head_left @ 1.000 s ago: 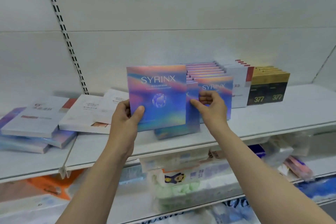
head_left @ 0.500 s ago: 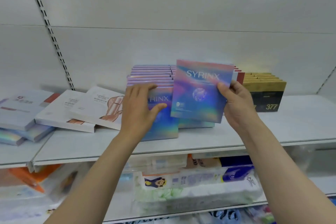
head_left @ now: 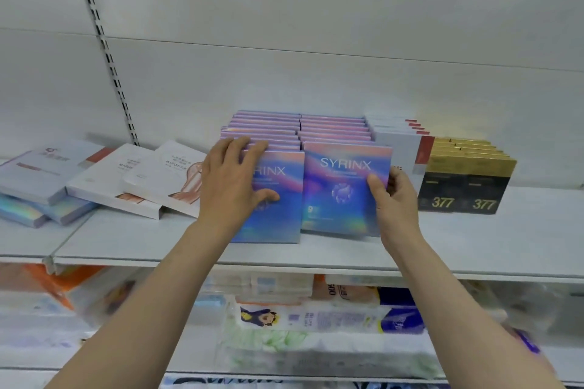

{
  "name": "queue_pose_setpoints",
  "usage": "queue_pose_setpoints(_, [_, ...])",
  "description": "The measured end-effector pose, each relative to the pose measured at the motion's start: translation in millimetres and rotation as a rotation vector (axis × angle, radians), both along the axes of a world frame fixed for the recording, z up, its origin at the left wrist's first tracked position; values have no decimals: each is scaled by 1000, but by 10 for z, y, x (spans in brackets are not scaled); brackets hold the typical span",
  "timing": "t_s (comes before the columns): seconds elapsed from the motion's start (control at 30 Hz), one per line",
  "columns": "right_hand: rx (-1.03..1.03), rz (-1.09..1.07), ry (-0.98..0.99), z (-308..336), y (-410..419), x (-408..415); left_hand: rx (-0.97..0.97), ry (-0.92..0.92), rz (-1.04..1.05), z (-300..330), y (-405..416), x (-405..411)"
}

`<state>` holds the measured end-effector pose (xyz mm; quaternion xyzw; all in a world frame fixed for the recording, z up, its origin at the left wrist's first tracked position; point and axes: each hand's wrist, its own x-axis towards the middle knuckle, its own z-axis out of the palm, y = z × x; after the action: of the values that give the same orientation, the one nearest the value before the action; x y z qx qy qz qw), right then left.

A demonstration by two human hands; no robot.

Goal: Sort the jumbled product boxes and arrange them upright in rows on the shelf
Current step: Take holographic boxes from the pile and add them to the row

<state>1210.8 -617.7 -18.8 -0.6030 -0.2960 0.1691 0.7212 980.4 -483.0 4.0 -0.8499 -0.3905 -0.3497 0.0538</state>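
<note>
Standing upright, iridescent blue-pink SYRINX box (head_left: pixel 344 186), glossy, square.

A pale grey back wall (head_left: pixel 316 19) rises behind the white shelf (head_left: pixel 474 249), crossed by faint horizontal seams. A slotted metal upright (head_left: pixel 104 47) runs down it at the left. Soft, even light falls throughout.

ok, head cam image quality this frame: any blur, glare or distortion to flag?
Head view: upper shelf fairly sharp, SYRINX box print readable; lower shelf goods soft and smeared; holographic sheen on the flat boxes at far left; wide-angle bend in the slotted upright; light flat, shadows faint; both hands crisp.
</note>
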Motion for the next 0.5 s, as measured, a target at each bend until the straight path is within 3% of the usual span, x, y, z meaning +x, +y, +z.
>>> queue_pose_setpoints(0.13, [-125, -126, -228, -96, 157, -117, -33, -38, -30, 0, 23, 7])
queue_pose_setpoints(0.27, [-164, 11, -238, -124, 176, -96, -44, -34, -24, 12, 25, 12])
queue_pose_setpoints(0.5, [-203, -25, -292, -108, 200, -44, -62, -6, -8, 34, -10, 9])
